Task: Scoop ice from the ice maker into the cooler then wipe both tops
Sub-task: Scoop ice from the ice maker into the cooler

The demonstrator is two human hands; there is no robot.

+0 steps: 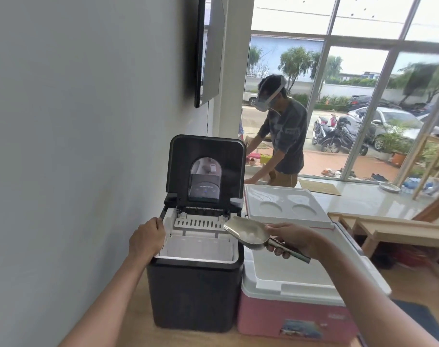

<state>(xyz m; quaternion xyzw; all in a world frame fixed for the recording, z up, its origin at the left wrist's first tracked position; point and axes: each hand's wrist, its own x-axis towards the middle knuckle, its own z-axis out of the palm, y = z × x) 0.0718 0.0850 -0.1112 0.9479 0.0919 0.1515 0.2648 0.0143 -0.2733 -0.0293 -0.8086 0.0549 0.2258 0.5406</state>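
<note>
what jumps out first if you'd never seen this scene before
The black ice maker in the middle, lid raised, with the left hand gripping its left rim. Just right of it, the right hand holds a metal scoop carrying pale lumps, likely ice, near the pink cooler. A person in a headset bends by the window behind.

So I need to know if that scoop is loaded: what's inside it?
Pale lumps of ice lie at the back of the scoop, near the handle; its front is bare metal. The right hand covers part of the handle, not the bowl.
</note>
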